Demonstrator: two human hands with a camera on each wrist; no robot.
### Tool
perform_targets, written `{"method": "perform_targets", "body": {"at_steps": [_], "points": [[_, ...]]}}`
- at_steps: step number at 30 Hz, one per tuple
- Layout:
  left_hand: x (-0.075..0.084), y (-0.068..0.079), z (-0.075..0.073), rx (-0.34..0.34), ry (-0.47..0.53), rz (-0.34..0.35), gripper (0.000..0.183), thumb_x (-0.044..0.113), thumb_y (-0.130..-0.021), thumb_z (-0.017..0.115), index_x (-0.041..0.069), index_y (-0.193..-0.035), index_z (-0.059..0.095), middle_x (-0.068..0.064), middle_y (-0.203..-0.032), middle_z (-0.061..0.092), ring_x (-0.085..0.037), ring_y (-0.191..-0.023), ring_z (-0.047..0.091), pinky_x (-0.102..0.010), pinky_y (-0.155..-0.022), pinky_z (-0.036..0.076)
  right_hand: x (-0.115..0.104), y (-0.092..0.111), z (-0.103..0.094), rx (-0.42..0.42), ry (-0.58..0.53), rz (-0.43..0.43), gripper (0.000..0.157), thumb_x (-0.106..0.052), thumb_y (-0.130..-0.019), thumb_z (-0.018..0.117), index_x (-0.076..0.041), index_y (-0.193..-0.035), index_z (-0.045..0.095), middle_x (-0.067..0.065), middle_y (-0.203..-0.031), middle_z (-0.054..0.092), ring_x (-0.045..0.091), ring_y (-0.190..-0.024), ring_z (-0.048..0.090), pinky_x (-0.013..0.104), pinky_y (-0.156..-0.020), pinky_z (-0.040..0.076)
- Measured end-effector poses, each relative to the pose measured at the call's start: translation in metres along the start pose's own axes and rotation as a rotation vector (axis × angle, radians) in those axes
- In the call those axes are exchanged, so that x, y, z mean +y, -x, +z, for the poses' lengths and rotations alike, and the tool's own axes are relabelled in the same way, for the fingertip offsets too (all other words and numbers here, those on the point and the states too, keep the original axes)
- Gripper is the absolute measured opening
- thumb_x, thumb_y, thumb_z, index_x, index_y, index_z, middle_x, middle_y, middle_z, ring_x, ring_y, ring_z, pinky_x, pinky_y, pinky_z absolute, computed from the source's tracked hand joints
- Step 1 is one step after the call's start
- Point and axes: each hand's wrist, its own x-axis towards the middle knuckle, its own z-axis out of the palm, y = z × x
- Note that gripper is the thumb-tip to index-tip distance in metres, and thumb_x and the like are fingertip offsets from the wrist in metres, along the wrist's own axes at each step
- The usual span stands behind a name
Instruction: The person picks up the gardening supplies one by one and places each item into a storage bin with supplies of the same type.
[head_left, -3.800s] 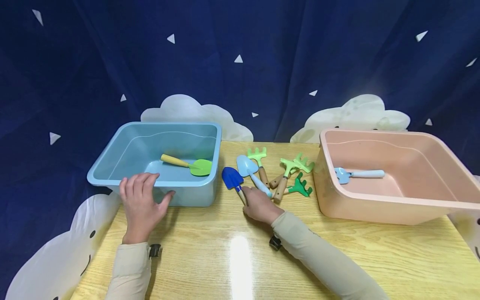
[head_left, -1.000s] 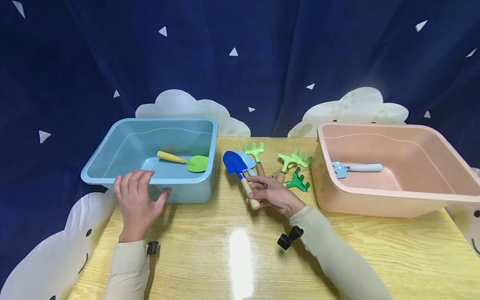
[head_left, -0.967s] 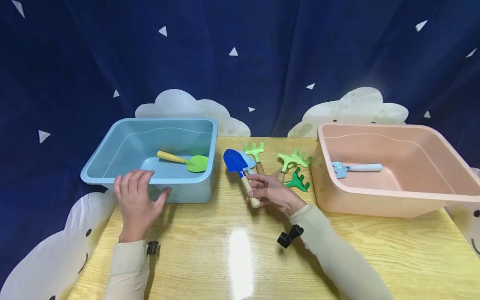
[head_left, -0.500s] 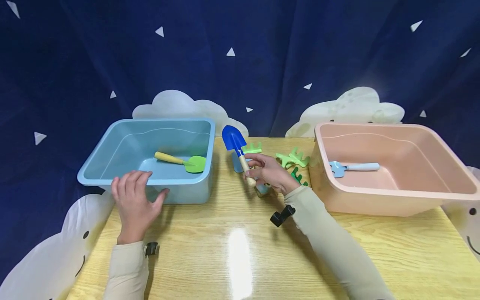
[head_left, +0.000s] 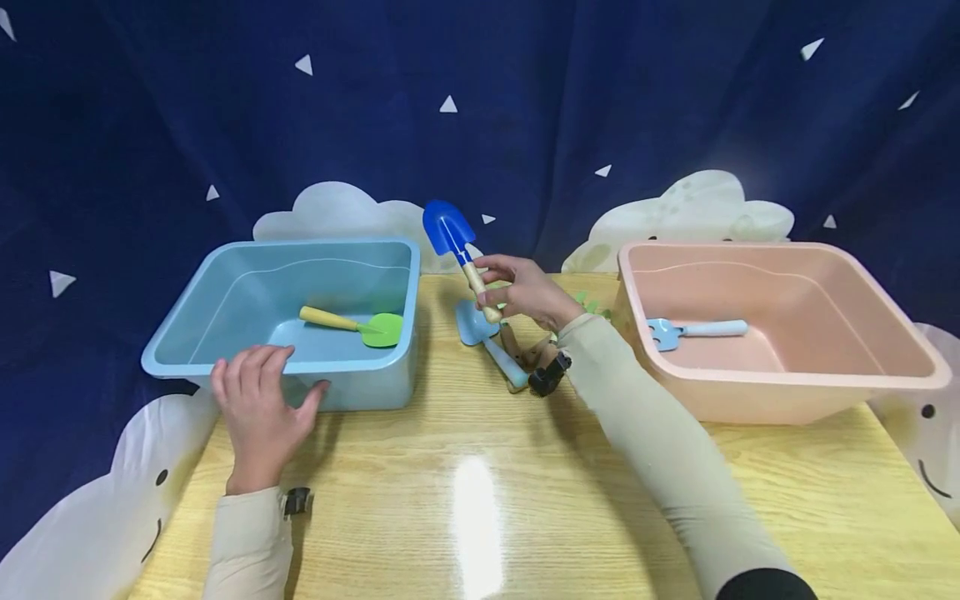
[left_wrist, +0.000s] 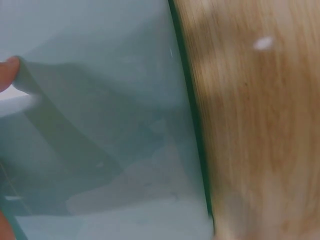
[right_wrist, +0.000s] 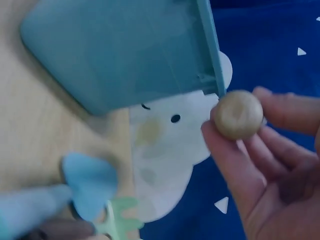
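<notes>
My right hand [head_left: 528, 292] pinches the wooden handle of a dark blue toy trowel [head_left: 448, 229] between thumb and fingers. Its blade points up and left, raised above the table near the right end of a light blue tub [head_left: 375, 387]. The right wrist view looks straight at the round handle end [right_wrist: 239, 115]. With fingers hooked over the front rim and thumb against the outer wall, my left hand [head_left: 258, 417] holds the tub. Inside that tub lies a green trowel [head_left: 382, 330] with a yellow handle.
A pink tub [head_left: 787, 400] stands at the right with a light blue hand fork [head_left: 712, 328] inside. Between the tubs lie a light blue trowel [head_left: 472, 323] and light green rakes [head_left: 592, 304], partly hidden by the right arm. A dark blue curtain [head_left: 510, 108] hangs behind.
My right hand has picked the dark blue trowel off the table and raised it, up and to the left. The left hand keeps its place on the tub's rim.
</notes>
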Motion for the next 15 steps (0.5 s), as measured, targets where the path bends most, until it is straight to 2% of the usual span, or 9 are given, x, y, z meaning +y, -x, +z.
{"method": "perform_targets", "body": {"at_steps": [4, 8, 15], "points": [[-0.002, 0.0, 0.001, -0.011, -0.007, -0.003, 0.06, 0.037, -0.073, 0.073, 0.001, -0.119, 0.061, -0.02, -0.118, 0.06, -0.041, -0.115, 0.047, -0.056, -0.116, 0.02, -0.021, -0.006, -0.013, -0.063, 0.041, -0.005, 0.059, 0.006, -0.089, 0.064, -0.013, -0.144, 0.05, 0.015, -0.128, 0.059, 0.021, -0.091, 0.072, 0.032, -0.068, 0.06], [-0.002, 0.0, 0.002, 0.004, -0.004, 0.007, 0.059, 0.037, -0.072, 0.073, 0.001, -0.118, 0.061, -0.02, -0.117, 0.061, -0.04, -0.115, 0.048, -0.055, -0.116, 0.02, -0.043, -0.007, -0.021, -0.1, 0.119, -0.03, 0.061, 0.005, -0.089, 0.063, -0.015, -0.145, 0.049, 0.011, -0.124, 0.058, 0.021, -0.091, 0.072, 0.031, -0.069, 0.06], [-0.003, 0.001, 0.001, 0.007, -0.01, 0.006, 0.06, 0.038, -0.073, 0.073, 0.001, -0.118, 0.061, -0.02, -0.117, 0.061, -0.04, -0.115, 0.048, -0.055, -0.116, 0.02, -0.068, -0.016, -0.013, -0.134, 0.21, -0.073, 0.058, 0.003, -0.09, 0.063, -0.017, -0.144, 0.051, 0.011, -0.125, 0.06, 0.021, -0.094, 0.07, 0.031, -0.072, 0.059]]}}
